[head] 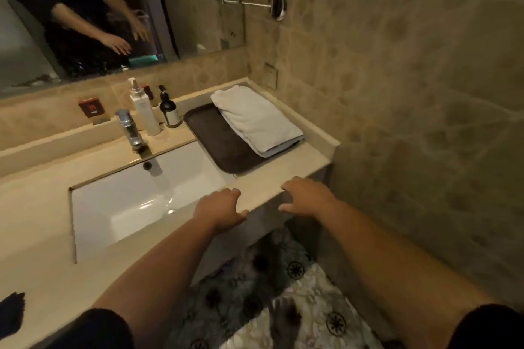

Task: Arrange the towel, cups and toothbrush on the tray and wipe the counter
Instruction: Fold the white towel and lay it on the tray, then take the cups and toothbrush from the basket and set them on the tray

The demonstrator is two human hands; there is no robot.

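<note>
A folded white towel [256, 119] lies on the right half of a dark brown tray [218, 142], which sits on the beige counter [283, 176] right of the sink. My left hand [219, 208] hovers at the counter's front edge, fingers loosely curled and holding nothing. My right hand [307, 195] is beside it over the same edge, fingers spread and empty. No cups or toothbrush show in this view.
A white basin [136, 201] with a chrome tap [130, 129] fills the middle. A white pump bottle [144, 110] and a dark pump bottle [169, 112] stand behind it. A tiled wall [411, 93] closes the right side. A patterned floor [283, 306] lies below.
</note>
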